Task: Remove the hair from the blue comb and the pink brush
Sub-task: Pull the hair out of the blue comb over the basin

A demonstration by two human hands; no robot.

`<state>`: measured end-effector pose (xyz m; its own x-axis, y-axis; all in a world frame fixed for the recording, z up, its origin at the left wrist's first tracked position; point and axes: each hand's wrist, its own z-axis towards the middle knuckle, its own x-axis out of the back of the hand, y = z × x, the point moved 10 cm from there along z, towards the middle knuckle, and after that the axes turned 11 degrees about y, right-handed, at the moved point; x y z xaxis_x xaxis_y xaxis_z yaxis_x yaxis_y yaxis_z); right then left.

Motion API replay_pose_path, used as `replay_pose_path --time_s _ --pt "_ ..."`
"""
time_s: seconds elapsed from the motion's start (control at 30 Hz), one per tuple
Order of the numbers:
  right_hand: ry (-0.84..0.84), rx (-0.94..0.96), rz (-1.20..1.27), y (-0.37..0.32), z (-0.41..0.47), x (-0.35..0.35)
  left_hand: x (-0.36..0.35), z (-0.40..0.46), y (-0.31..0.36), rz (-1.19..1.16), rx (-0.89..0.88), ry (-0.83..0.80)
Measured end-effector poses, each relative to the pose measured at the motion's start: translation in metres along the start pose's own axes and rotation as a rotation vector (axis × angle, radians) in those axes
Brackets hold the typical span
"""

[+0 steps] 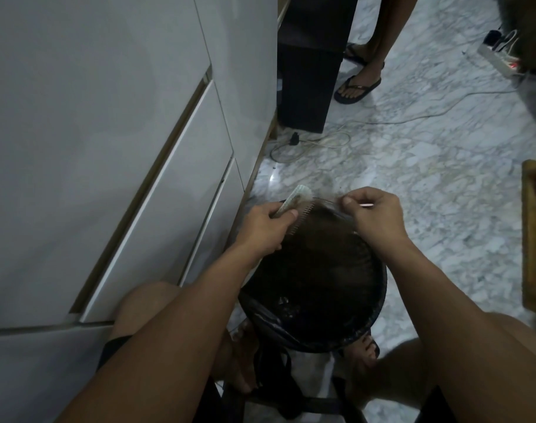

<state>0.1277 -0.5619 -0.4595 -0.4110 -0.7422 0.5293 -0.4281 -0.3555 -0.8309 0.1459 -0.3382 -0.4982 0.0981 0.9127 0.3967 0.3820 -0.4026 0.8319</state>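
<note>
Gripping comb (pixel 294 203) in left fingers (pixel 286 215), teeth rightward

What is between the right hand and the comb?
In the head view, thin strands of hair stretch from the comb to the right hand, above the black bin.

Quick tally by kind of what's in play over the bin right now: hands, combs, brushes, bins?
Hands: 2, left hand gripping the comb, right hand pinching hair strands
Combs: 1, comb
Brushes: 0 in view
Bins: 1, black bin
Total: 4
</note>
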Motion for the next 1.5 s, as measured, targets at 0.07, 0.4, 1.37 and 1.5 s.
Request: replay_pose_path --time_s 0.07,0.4,1.37,1.5 --pt "-0.123 -0.077 0.094 0.0 -0.012 -0.015 -0.002 -0.001 0.001 -0.013 -0.008 -0.011" --pt "-0.548 -0.14 0.216 -0.012 -0.047 -0.053 -0.001 -0.003 0.009 -0.073 -0.043 -0.002" --pt "-0.346 -0.088 0.151 -0.002 -0.016 -0.021 0.022 -0.001 -0.002 0.145 -0.01 0.119" --pt "-0.247 -0.025 0.06 -0.005 -0.012 -0.014 0.03 0.001 -0.003 0.215 -0.02 0.193"
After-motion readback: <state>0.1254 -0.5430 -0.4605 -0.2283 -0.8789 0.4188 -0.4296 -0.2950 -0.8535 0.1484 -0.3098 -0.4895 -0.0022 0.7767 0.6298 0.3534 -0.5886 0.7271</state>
